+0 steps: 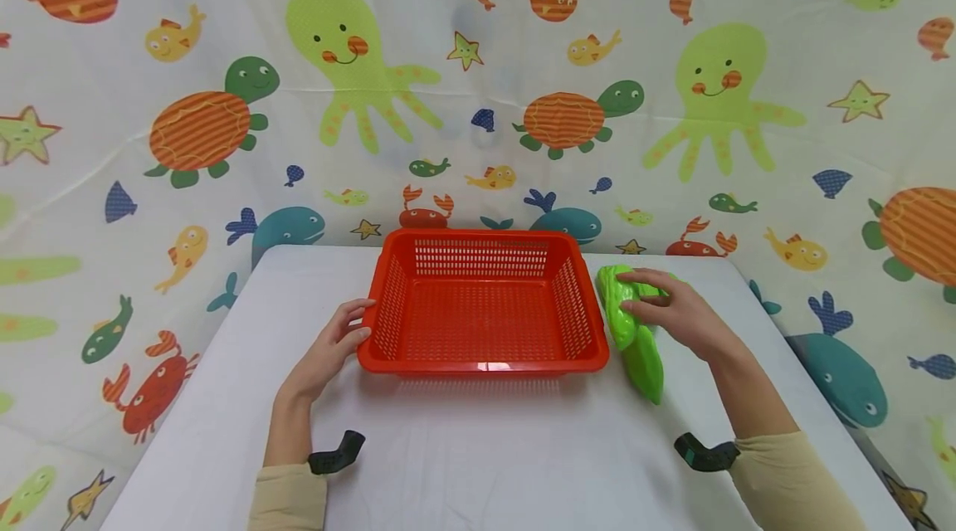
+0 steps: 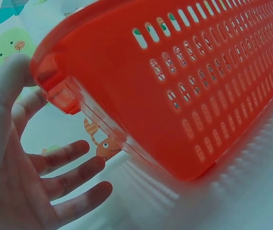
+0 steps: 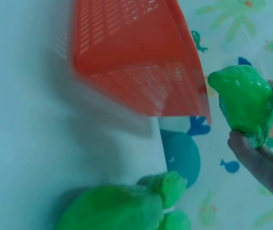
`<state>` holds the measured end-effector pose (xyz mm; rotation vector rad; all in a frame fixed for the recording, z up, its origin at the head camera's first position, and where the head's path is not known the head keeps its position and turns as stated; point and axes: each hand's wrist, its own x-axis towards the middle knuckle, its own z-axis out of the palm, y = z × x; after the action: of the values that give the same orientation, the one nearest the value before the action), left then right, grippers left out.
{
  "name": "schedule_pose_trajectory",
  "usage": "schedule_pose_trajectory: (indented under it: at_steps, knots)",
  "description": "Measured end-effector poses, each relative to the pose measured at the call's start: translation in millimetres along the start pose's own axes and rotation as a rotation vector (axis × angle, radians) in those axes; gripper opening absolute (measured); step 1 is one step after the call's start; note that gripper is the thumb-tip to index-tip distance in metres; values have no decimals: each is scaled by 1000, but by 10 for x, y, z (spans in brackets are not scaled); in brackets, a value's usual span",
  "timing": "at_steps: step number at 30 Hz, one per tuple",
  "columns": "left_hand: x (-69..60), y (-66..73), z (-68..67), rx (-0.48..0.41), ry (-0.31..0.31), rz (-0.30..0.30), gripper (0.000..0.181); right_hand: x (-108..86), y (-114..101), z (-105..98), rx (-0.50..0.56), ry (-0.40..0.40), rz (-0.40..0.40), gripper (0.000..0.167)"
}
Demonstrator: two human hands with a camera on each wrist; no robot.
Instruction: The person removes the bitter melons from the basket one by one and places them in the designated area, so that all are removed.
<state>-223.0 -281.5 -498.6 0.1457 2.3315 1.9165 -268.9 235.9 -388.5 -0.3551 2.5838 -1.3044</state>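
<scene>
A red plastic basket [image 1: 485, 367] with slotted walls stands on the white table. My left hand [image 1: 332, 348] is at its left rim. In the left wrist view, the thumb and index finger meet the rim while the other fingers [image 2: 81, 175] stretch out beneath it. Beside the basket's right wall, my right hand [image 1: 675, 311] pinches a glossy, lumpy green vegetable-like piece [image 3: 246, 103] between thumb and fingers, above the table. Its exact kind cannot be told. A pointed green piece [image 1: 644, 365] lies just below it, and another green piece [image 3: 112, 208] shows on the table.
The white table [image 1: 463, 456] reaches a backdrop cloth [image 1: 478, 174] printed with sea animals. Smaller rounded green lumps [image 3: 169, 188] lie near the table edge in the right wrist view. Dark bands [image 1: 336, 455] are on both wrists.
</scene>
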Motion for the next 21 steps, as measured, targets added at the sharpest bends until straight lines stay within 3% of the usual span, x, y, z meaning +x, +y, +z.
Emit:
schedule_pose_trajectory:
  at_steps: [8,15,21]
  knots:
    - [-2,0,-6,7,0,0,60,-260,238,-179,-10,46,10,57]
    - [0,-5,-12,5,-6,-3,60,-438,436,-288,-19,58,112,64]
    - [16,-17,-14,2,-5,0,59,-505,628,-341,-34,40,135,64]
